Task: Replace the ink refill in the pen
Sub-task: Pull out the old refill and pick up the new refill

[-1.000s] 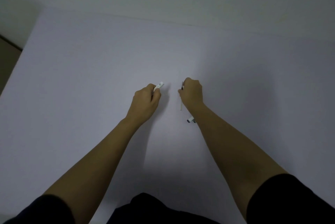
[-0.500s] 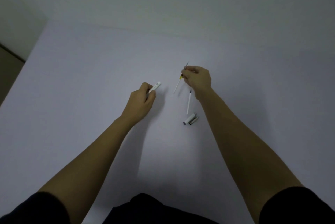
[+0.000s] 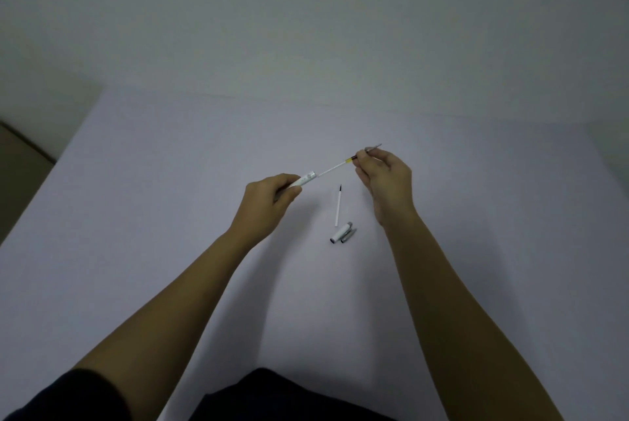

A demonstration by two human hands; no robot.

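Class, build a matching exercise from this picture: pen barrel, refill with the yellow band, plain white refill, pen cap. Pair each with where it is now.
Things:
1. pen barrel
2. refill with the yellow band
3. plain white refill
4. pen cap

Places:
A. lying on the table, nearest the person
B. pinched in the right hand
C. gripped in the left hand
D. lying on the table between the hands

Pairs: 1-C, 2-B, 3-D, 4-A

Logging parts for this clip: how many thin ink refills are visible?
2. One thin white refill runs between the white pen barrel and the right hand; another white refill lies on the table beside the cap.
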